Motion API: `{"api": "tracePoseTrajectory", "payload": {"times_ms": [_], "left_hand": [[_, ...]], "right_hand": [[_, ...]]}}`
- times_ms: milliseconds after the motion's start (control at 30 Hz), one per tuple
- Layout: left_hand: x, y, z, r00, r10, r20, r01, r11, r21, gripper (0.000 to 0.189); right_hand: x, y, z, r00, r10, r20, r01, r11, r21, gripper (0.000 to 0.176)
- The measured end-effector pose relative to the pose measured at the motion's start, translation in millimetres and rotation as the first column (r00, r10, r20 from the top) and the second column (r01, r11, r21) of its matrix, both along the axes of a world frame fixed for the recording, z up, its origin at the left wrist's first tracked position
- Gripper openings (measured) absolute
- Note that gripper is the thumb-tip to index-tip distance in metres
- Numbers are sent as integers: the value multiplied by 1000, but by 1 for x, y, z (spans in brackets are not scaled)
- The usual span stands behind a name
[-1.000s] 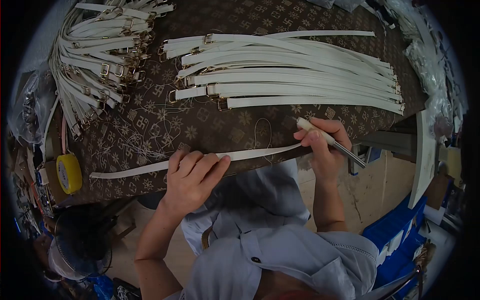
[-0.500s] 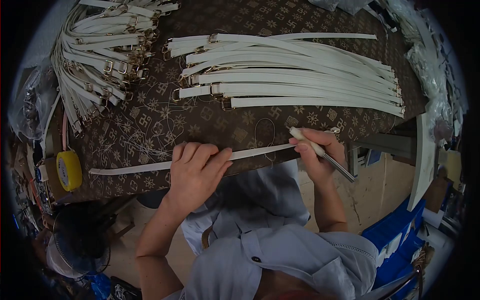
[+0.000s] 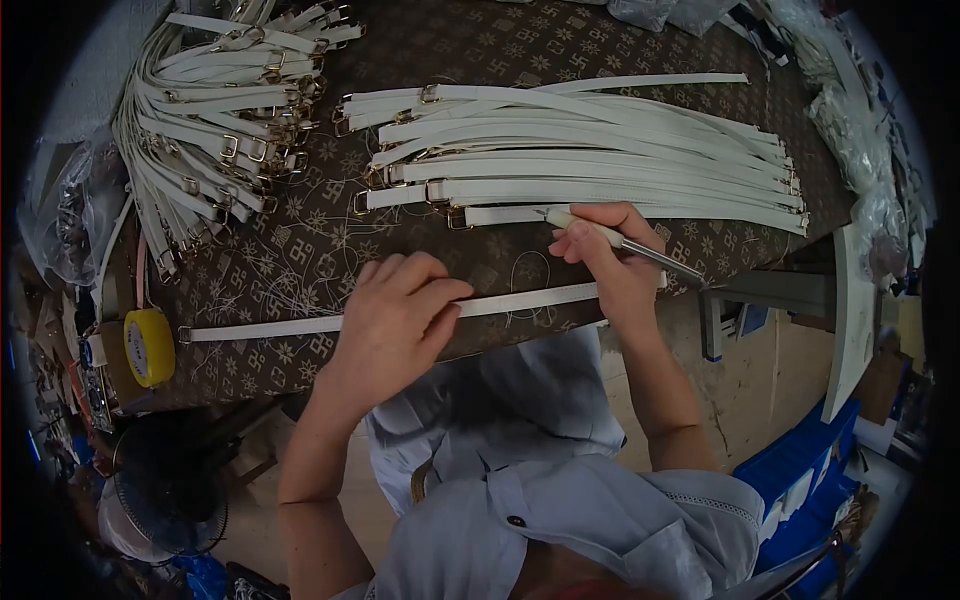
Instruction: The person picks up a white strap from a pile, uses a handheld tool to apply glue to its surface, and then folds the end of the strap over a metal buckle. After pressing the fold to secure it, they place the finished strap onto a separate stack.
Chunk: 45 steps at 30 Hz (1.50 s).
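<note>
A narrow white strap (image 3: 530,301) lies along the near edge of the cloth-covered table, its left end by the tape roll. My left hand (image 3: 400,310) is closed around its middle, with thumb and index finger at the strap. In my right hand (image 3: 620,260) is a pen-shaped tool (image 3: 655,258) with a white grip, a silver rear part and a thin pointed tip aimed left. That hand hovers above the strap's right end, partly hiding it. The tool's tip appears over the lowest strap of the pile of straps (image 3: 600,155). A loose thread loop stands behind the strap.
A heap of white straps with gold buckles (image 3: 215,110) lies at the back left. Thread scraps (image 3: 300,265) are scattered over the brown patterned cloth (image 3: 450,245). A yellow tape roll (image 3: 150,348) sits at the left edge, clear plastic (image 3: 855,160) at the right.
My right hand has moved up and slightly left with the tool, off the strap's right end. The strap now lies flatter, its right end visible past my wrist. My left hand stays on it.
</note>
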<state>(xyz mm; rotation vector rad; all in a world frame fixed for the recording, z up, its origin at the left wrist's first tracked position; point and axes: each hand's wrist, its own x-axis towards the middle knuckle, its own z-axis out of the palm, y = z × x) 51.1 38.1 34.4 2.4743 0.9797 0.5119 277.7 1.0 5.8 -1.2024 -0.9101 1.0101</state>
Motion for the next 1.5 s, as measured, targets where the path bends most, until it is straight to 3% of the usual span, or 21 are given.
{"api": "tracePoseTrajectory", "payload": {"times_ms": [100, 400, 500, 567, 767, 900, 1000, 1067, 1100, 1200, 1267, 1300, 1400, 1500], "left_hand": [[19, -8, 4, 999, -45, 10, 46, 992, -115, 28], [45, -17, -11, 998, -56, -6, 57, 992, 115, 21], [44, -21, -19, 998, -23, 65, 13, 987, 158, 14], [44, -21, -22, 981, 34, 190, -52, 994, 93, 8], [36, -19, -24, 956, 156, 249, -125, 983, -136, 8], [33, -18, -23, 952, 159, 263, -118, 979, -165, 7], [28, -17, -23, 938, 219, 270, -137, 947, -291, 8], [24, -16, -25, 872, 334, 358, -99, 837, -538, 11], [22, -16, -21, 873, 333, 357, -100, 838, -536, 11], [20, -22, -9, 906, 309, 288, -144, 866, -478, 23], [26, -32, -12, 961, 157, 225, -145, 987, -70, 34], [28, -34, -14, 977, 113, 179, -119, 993, 25, 41], [33, -36, -24, 988, 135, 72, -142, 985, 103, 38], [34, -37, -25, 985, 159, 70, -167, 978, 122, 32]], "right_hand": [[3, 4, -4, 999, 32, -23, -31, 999, 23, 12], [3, 0, 0, 997, 61, 45, -62, 998, 4, 13], [3, 0, 0, 995, 73, 64, -73, 997, 2, 13], [3, 0, 1, 996, 67, 51, -67, 998, -2, 13], [4, 0, 1, 998, 65, 25, -65, 998, -8, 14], [4, -1, 1, 998, 54, 18, -54, 999, -10, 14], [4, 0, 0, 999, 51, 9, -51, 999, -6, 14], [3, 0, 1, 999, 48, -3, -48, 999, -6, 14], [3, 0, 2, 999, 44, -12, -44, 999, -8, 14], [4, -1, 2, 999, 49, 13, -48, 998, -26, 14], [3, -1, 0, 999, 39, 4, -39, 999, -21, 14], [2, 0, 0, 999, 34, 2, -34, 999, -11, 14], [3, -1, -1, 999, 27, 21, -27, 999, -18, 15], [3, -1, 1, 999, 26, 20, -25, 999, -29, 15]]}}
